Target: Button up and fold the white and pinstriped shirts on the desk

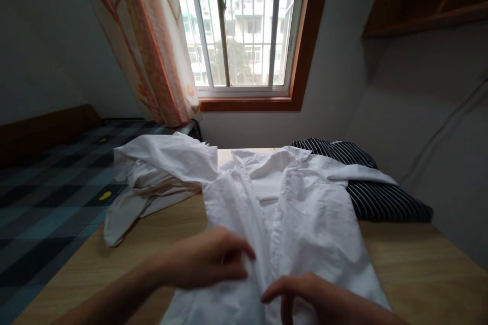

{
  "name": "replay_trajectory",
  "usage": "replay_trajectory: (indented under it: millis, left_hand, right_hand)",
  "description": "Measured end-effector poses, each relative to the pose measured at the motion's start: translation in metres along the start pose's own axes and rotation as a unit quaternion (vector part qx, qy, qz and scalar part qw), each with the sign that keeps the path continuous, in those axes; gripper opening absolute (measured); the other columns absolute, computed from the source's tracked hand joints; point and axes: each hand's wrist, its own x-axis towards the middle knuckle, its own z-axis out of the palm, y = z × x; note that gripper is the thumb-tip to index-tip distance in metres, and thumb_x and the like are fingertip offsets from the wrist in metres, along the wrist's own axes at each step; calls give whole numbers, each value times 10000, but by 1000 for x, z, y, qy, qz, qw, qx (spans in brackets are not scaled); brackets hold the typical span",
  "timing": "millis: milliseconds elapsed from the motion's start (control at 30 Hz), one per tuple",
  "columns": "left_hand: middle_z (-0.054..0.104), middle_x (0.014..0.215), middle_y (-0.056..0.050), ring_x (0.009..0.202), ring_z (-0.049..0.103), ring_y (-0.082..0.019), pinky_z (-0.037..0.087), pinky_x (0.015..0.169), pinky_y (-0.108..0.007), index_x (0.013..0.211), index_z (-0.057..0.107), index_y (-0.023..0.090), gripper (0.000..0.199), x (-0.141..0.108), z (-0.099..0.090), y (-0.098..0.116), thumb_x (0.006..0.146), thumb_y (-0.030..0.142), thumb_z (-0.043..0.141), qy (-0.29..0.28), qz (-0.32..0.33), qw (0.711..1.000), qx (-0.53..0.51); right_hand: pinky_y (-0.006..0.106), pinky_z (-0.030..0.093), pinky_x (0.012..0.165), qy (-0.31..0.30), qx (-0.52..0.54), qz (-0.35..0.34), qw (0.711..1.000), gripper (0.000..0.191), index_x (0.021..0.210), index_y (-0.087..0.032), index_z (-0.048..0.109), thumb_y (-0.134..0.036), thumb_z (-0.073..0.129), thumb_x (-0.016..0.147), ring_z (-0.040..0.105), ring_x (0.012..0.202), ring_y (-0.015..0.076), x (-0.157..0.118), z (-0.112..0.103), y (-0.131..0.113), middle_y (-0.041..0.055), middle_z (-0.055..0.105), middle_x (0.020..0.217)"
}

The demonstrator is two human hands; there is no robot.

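A white shirt [320, 228] lies spread on the wooden table [412, 259], its collar toward the window and its front parted. My left hand [209, 259] is over the shirt's left front panel, slightly blurred, with its thumb and index fingertips apart beside the front edge. Lower and to the right, my right hand [305, 292] is over the other panel. Its curved index finger points left at the front edge, and its thumb is bent down, apart from it. No fabric is clearly gripped in either hand. The right hand's lower part is cut off by the frame.
Bunched white cloth [160, 167] lies at the table's left. A black-and-white striped cloth [385, 203] is at the right, partly under a shirt sleeve. A checked bed [46, 183] stands left, with a curtain [148, 45] and window [247, 35] behind.
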Motion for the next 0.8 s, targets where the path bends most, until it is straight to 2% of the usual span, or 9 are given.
replay_trajectory:
  millis: [67,133,200,267,367,433,500,667,800]
  left_hand:
    - [650,754,-22,642,573,-131,442,591,-208,1023,676,161,313,29,-38,-21,907,394,502,130,-56,990,26]
    - [688,896,-58,695,622,-154,482,662,-238,1172,617,161,395,66,-66,-47,917,430,482,245,-129,959,57]
    - [701,992,-81,811,657,-189,489,782,-267,1334,527,187,493,103,-85,-73,911,438,508,296,-197,924,139]
    - [714,996,-83,819,672,-204,493,792,-276,1368,507,207,522,133,-94,-93,917,469,492,260,-273,908,181]
    - [728,915,-82,803,680,-204,500,753,-258,1121,688,178,379,161,-101,-107,907,440,516,184,-325,904,207]
    - [725,870,-93,829,681,-209,499,750,-248,942,733,151,285,171,-105,-107,885,364,553,180,-329,900,223]
    - [714,919,-120,898,675,-231,501,780,-260,932,729,136,255,178,-110,-101,871,317,560,207,-329,890,239]
    - [584,1216,-189,1111,594,-283,466,928,-324,1084,673,103,328,214,-108,-72,914,285,460,276,-262,879,287]
    - [504,1354,-178,1224,515,-299,429,988,-383,1299,525,128,424,252,-76,-57,953,341,403,244,-167,916,270]
  right_hand:
    - [312,466,871,81,4,19,997,438,1247,-267,597,-360,658,824,625,915,188,5,-27,-6,20,692,960]
    - [329,475,854,197,-16,42,979,376,1203,-228,606,-370,603,855,619,939,201,20,-58,-1,51,675,993]
    - [349,474,860,308,-70,63,947,375,1197,-189,595,-364,570,865,610,972,216,43,-86,15,92,648,1076]
    - [364,456,889,364,-151,107,913,403,1225,-156,576,-347,553,871,600,989,228,67,-108,37,123,629,1109]
    - [381,413,939,360,-257,183,878,426,1274,-174,560,-369,532,897,570,1046,250,92,-122,64,125,615,1109]
    - [386,399,941,343,-305,213,862,411,1257,-196,581,-391,537,898,550,1070,265,98,-120,73,124,602,1102]
    - [373,398,929,330,-327,212,860,367,1206,-197,610,-383,537,898,545,1058,262,100,-115,77,123,593,1099]
    - [367,397,922,344,-340,162,860,274,1094,-164,622,-329,544,889,524,1029,256,98,-100,83,114,595,1092]
    - [398,403,926,360,-332,146,860,258,1082,-170,641,-297,556,874,523,1036,268,95,-95,87,113,601,1082]
